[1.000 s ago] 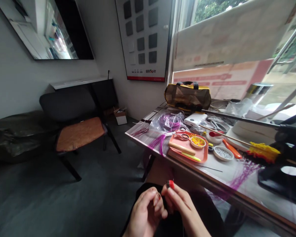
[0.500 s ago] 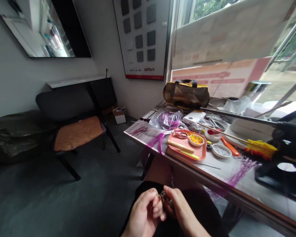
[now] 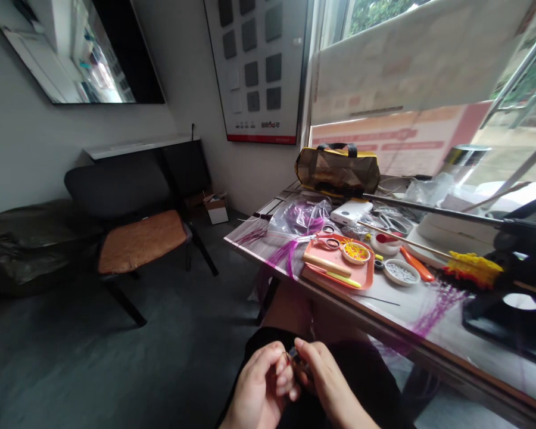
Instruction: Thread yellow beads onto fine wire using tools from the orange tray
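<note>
Both hands meet low in the view, above my lap in dark clothing. My left hand (image 3: pixel 261 381) is closed, thumb and fingertips pinched on a thin strand that curves between the two hands; its kind is too small to tell. My right hand (image 3: pixel 324 375) is closed round a small dark, shiny object (image 3: pixel 294 354), only partly visible between its thumb and fingers. The fingertips of the two hands almost touch. The rest of what each hand holds is hidden by the fingers.
The table (image 3: pixel 433 333) to my right bears an orange tray (image 3: pixel 363 278), scissors (image 3: pixel 328 241), a dish of yellow-orange bits (image 3: pixel 356 252), a dish of grey beads (image 3: pixel 401 273), purple strands (image 3: pixel 290 256) and a mesh bag (image 3: pixel 337 170). A chair (image 3: pixel 143 241) stands left.
My right thumb and the dark object have shifted very slightly to the left, toward the left hand. My left hand stays almost still.
</note>
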The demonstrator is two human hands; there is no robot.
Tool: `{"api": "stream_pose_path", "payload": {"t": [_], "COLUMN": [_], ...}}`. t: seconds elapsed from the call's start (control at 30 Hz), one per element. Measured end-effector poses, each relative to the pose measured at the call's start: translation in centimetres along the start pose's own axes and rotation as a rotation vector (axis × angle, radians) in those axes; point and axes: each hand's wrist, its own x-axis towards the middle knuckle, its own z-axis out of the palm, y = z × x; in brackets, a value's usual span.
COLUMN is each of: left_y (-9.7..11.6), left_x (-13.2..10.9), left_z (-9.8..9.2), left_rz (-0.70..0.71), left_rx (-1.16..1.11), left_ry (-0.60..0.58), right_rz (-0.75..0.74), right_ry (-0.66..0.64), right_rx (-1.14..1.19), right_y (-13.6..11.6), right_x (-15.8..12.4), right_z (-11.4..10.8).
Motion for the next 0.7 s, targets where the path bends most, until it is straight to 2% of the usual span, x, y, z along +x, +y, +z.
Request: {"api": "stream_pose_path", "payload": {"t": [0.3, 0.7], "left_y": [0.13, 0.27], "left_x": [-0.11, -0.02], "left_z": [0.26, 0.06], "left_rz": [-0.004, -0.007], "left_rx": [0.041, 0.022], "left_ry": [0.008, 0.006], "right_rz": [-0.028, -0.008], "right_ry": [-0.050, -0.023], "right_rx": [0.003, 0.012], "right_y": [-0.69, -0.52], "right_x": [-0.28, -0.35], "right_z": [0.20, 0.15]}}
